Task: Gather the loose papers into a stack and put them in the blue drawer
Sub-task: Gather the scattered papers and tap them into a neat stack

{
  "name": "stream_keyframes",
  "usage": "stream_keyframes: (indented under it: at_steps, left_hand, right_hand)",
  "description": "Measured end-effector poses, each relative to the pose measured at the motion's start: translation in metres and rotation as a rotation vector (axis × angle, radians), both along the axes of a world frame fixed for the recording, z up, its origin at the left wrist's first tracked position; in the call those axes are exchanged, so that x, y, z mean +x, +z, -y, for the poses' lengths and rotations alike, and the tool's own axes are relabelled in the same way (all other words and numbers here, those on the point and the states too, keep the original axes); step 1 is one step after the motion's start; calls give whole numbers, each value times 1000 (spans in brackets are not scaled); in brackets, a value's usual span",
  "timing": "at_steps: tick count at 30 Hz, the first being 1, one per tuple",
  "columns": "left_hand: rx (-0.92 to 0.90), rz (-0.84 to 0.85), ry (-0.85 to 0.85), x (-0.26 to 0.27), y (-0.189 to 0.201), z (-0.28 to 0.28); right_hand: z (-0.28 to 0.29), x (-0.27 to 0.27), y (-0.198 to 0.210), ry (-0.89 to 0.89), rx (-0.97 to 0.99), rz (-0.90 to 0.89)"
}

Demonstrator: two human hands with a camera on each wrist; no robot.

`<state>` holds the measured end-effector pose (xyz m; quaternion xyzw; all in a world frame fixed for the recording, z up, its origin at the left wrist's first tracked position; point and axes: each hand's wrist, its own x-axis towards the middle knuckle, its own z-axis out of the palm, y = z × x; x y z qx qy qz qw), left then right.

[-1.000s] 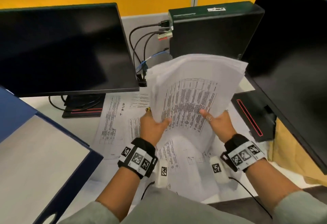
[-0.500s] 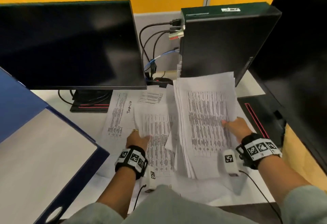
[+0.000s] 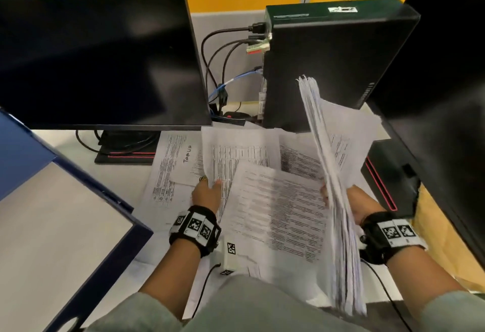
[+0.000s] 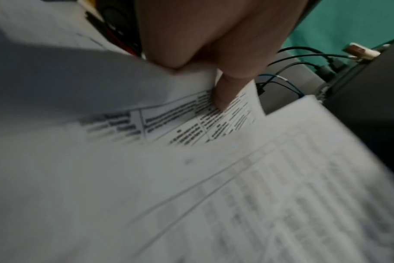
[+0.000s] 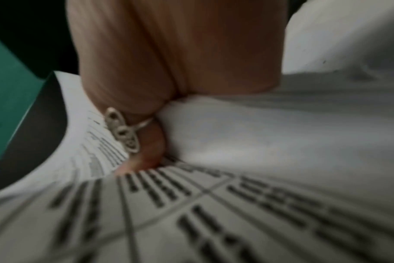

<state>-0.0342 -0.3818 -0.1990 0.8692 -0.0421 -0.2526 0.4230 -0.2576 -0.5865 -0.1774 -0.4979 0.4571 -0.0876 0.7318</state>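
Right hand (image 3: 360, 204) is clamped on the gathered stack (image 3: 330, 187), thumb on the printed face and fingers behind, gripping near the middle of one long edge; the right wrist view confirms the thumb (image 5: 144, 153) pressed into the sheets. The stack stands on edge, tilted, its long axis running from the front edge of the desk (image 3: 65, 140) toward the computer tower (image 3: 333, 64) at the back, top corner fanned. Left hand (image 3: 207, 195) pinches a loose sheet (image 3: 236, 155) at its near corner, thumb on top and fingers beneath, as the left wrist view shows; that sheet lies flat on the desk, left of the stack and just beside it. Further loose sheets (image 3: 168, 171) remain spread toward the left monitor's base (image 3: 126, 151) and under the forearms. The blue drawer (image 3: 110, 195) sits at the front left corner of the desk, well apart from the stack and on the left hand's side. Judgement: gathering is part done; the pinched sheet must travel rightward to meet the stack's open face, so the left hand, being nearer, is placed to feed it. Risk: the one-handed stack may splay at its fanned top.
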Motion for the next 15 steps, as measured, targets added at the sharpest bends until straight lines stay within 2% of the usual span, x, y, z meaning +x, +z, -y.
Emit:
stream_keyframes:
  at_steps: [3,6,9,10,11,15]
  left_hand:
    - [-67,-41,-43,-1,0,4]
    - [-123,-201,-141,-5,2,4]
    - [113,-81,-327,-13,-5,4]
    - [167,-55,-324,-15,-9,3]
    - [163,-28,-319,-17,-9,1]
    - [62,-139,-266,-13,-6,-5]
  right_hand:
    - [3,-1,-3,-15,22,5]
    - [3,-7,-14,-54,40,0]
    - [-4,-8,-9,-23,-16,-68]
    - [-4,-6,-3,7,-71,-88]
    - [-1,-3,3,67,-136,-124]
    - [11,22,36,480,-381,-293]
